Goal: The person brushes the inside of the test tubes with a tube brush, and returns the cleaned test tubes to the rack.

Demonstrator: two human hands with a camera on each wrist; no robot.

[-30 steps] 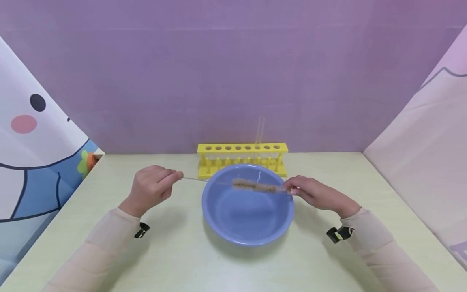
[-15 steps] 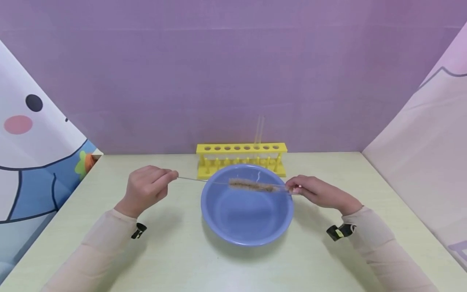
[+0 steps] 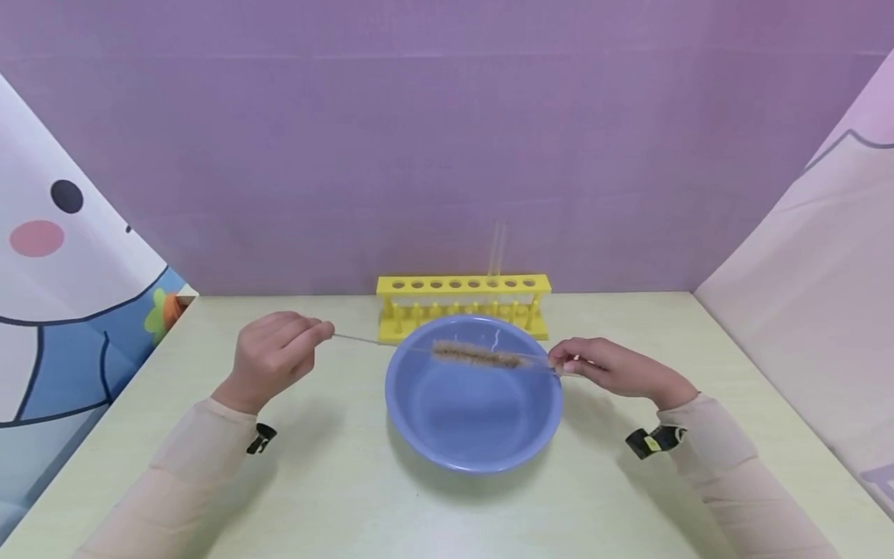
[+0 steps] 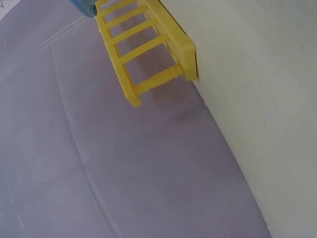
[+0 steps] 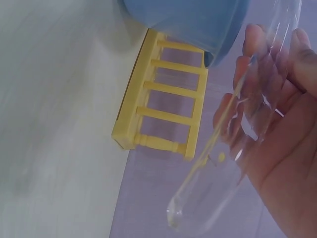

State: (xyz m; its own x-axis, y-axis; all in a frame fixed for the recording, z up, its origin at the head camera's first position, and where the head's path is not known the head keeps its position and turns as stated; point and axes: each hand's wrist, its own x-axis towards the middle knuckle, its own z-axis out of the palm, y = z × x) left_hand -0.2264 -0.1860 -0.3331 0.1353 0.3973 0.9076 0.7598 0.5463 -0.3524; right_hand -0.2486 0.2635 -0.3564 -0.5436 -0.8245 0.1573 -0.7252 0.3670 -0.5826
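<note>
In the head view, my left hand (image 3: pixel 274 359) pinches the thin wire handle of a test tube brush (image 3: pixel 475 355). Its brown bristles lie level above a blue basin (image 3: pixel 475 458). My right hand (image 3: pixel 615 369) holds a clear glass test tube, lying on its side over the basin's right rim. The brush points toward this tube; how far the bristles sit inside is hard to tell through the glass. In the right wrist view, the test tube (image 5: pixel 208 198) shows its rounded closed end beyond the fingers, with the thumb against the glass. The left wrist view does not show the left hand.
Behind the basin stands a yellow test tube rack (image 3: pixel 464 284) with a row of holes. Another clear test tube (image 3: pixel 497 248) stands upright in it. A purple backdrop (image 3: pixel 447 155) rises at the table's (image 3: pixel 335 497) back edge.
My left hand has drawn left, and the brush has slid left with it relative to the test tube. My right hand has shifted only slightly right. Basin and rack stay put.
</note>
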